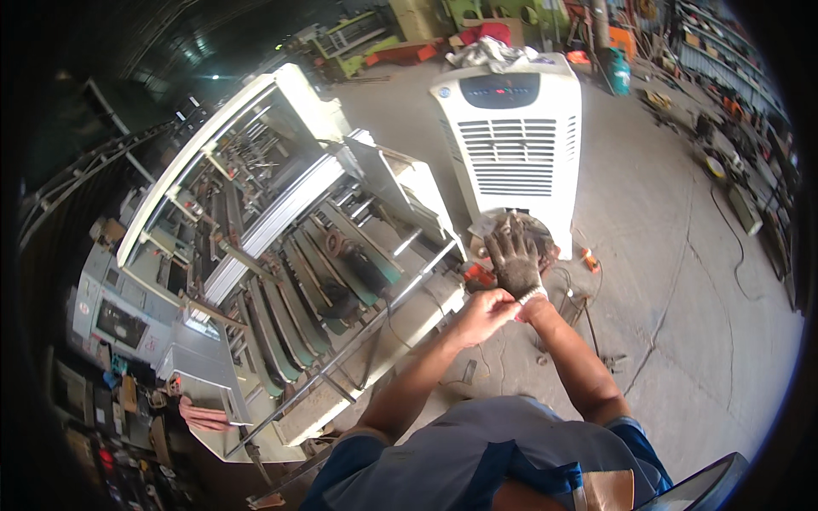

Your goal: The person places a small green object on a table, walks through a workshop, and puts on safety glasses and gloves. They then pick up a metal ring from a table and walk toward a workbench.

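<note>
My bare left hand [487,316] is closed, its fingertips pinching the pale cuff [533,295] of a work glove at my right wrist. That dirty, dark grey-brown glove covers my right hand [516,266], which is raised with its fingers spread and holds nothing. Just beyond the gloved fingers, and partly hidden by them, a round, dark object [540,235] sits at the foot of a white air cooler [513,140]. An orange tool-like thing [479,274] lies to the left of the glove; its kind is unclear.
A large cream-framed machine [294,183] with green belts [281,336] fills the left side. Crumpled cloth [492,54] tops the cooler. Cables and small tools [590,260] lie on the concrete floor [682,281]. A teal gas cylinder [619,72] stands at the back right, near loaded shelves [733,64].
</note>
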The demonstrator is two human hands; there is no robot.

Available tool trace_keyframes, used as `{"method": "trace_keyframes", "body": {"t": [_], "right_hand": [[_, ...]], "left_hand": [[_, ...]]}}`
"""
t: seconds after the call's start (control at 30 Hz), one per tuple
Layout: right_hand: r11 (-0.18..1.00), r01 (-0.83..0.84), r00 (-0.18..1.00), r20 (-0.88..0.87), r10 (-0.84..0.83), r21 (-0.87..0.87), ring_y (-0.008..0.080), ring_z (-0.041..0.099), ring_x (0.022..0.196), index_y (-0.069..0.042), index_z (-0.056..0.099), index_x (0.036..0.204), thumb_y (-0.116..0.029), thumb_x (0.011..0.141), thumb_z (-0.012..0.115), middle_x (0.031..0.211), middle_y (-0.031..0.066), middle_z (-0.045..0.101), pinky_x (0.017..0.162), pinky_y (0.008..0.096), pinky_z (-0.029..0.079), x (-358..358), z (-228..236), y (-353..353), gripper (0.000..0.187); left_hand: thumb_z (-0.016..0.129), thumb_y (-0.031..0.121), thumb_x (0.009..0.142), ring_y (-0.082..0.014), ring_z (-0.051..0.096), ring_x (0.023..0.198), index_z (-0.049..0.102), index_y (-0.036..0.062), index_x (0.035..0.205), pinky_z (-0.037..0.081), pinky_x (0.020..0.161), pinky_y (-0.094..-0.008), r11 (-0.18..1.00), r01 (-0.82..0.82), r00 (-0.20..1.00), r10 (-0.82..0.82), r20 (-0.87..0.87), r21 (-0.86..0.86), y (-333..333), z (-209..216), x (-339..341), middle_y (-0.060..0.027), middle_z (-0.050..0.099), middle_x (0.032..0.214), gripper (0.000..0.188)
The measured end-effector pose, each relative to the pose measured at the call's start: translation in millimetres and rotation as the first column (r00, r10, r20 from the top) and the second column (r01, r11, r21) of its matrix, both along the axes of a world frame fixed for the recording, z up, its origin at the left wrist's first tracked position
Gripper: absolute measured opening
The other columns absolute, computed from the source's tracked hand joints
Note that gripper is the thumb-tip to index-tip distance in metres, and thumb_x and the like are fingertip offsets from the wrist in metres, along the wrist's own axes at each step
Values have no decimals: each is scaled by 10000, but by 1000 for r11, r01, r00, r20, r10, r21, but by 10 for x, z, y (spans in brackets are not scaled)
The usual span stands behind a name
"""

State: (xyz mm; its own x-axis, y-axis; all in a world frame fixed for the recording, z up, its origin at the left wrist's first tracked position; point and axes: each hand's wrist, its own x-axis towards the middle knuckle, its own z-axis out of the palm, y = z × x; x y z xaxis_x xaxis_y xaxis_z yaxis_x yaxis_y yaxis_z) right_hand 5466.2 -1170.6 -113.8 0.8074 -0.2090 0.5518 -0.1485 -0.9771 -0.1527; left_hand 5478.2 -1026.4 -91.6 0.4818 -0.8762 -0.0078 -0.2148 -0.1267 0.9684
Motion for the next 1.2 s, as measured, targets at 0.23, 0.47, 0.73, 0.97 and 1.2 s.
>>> {"method": "trace_keyframes", "body": {"t": [0.23,0.47,0.73,0.97,1.2], "right_hand": [[980,-12,887,-451,102,197,312,457,1289,-75,393,1445,-471,906,503,1431,128,459,1080,502,320,-40,-292,-9,678],[992,68,950,-309,-33,104,282,461,1261,-104,412,1431,-413,910,498,1431,107,449,1052,522,329,-141,-605,119,611],[971,231,931,-274,-241,-66,247,466,1230,-137,434,1413,-347,915,493,1431,83,437,1019,546,340,-149,-1188,39,544],[818,568,726,-412,-550,-90,305,307,1365,-155,332,1475,-526,785,604,1477,120,384,1096,581,201,-234,-1151,-413,829],[813,577,706,-546,-451,74,337,234,1442,-192,279,1512,-597,667,748,1517,105,353,1156,539,168,-250,-672,-142,1048]], "left_hand": [[807,323,752,-235,633,604,613,38,779,479,573,-386,974,-116,879,10,476,195,-64,-61,49,-112,629,644,346],[684,199,797,-246,653,822,550,35,988,541,656,-388,971,-214,317,-32,948,104,-288,-323,124,-115,601,895,286],[601,225,816,-236,608,898,594,56,898,523,837,-422,963,270,-86,4,996,20,-578,-438,6,-99,572,898,187],[593,155,813,-252,621,900,575,43,937,522,696,-359,992,-115,124,-43,991,58,-505,-790,-255,-111,578,903,168],[647,85,723,-359,658,791,565,20,874,512,700,-460,980,198,715,-144,684,-2,-489,-816,-271,-182,636,784,183]]}}
